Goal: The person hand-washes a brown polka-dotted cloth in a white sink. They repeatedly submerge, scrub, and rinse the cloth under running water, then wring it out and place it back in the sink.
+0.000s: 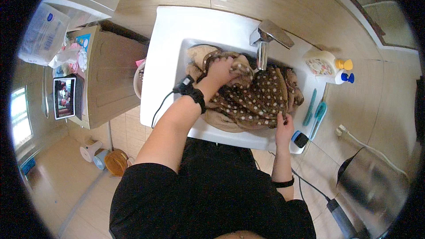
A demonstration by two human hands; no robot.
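A brown fleece cloth with white dots and a tan underside point(254, 99) lies bunched in the white sink point(166, 66), filling most of the basin. Whether it is a garment or a blanket, I cannot tell. My left hand point(220, 71) has its fingers curled round a fold of it near the basin's back left. At the front right, my right hand point(284, 128) pinches the cloth's edge between thumb and fingers. The chrome faucet point(264, 44) reaches over the cloth, just right of my left hand.
Two bottles, one with a yellow cap point(344, 64) and one with a blue cap point(347, 78), stand on the right rim. Teal brushes point(318, 117) and a black-and-blue block point(300, 139) lie nearer. A tablet point(65, 98) rests on the cabinet at left.
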